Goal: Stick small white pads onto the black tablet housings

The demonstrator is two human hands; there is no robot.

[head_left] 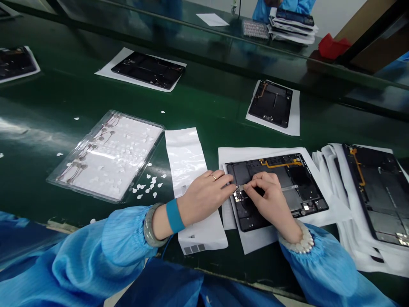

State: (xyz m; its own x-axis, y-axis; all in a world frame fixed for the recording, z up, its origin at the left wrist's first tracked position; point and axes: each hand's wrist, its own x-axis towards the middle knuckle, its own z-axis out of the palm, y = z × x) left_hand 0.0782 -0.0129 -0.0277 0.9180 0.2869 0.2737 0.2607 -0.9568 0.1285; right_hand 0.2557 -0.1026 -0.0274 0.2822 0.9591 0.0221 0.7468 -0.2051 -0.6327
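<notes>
An opened tablet housing [295,196], black with an orange ribbon cable along its far side, lies on white sheets in front of me. My right hand [270,196] is over its middle, thumb and forefinger pinched on the left end of a pale flat cable [290,188]. From the left, my left hand [207,194] reaches across the housing's edge. Its fingers are bent and close together, the tips at a small circuit board [237,195] beside the right fingertips. Whatever they grip there is too small to make out.
Left stands a clear plastic tray [116,198] with small wired parts and white stickers; loose stickers [152,181] lie beside it. A white plastic bag [187,160] lies under my left forearm. Stacked housings [383,187] are at right, others [148,70] farther back. Someone's blue sleeve [302,5] shows beyond.
</notes>
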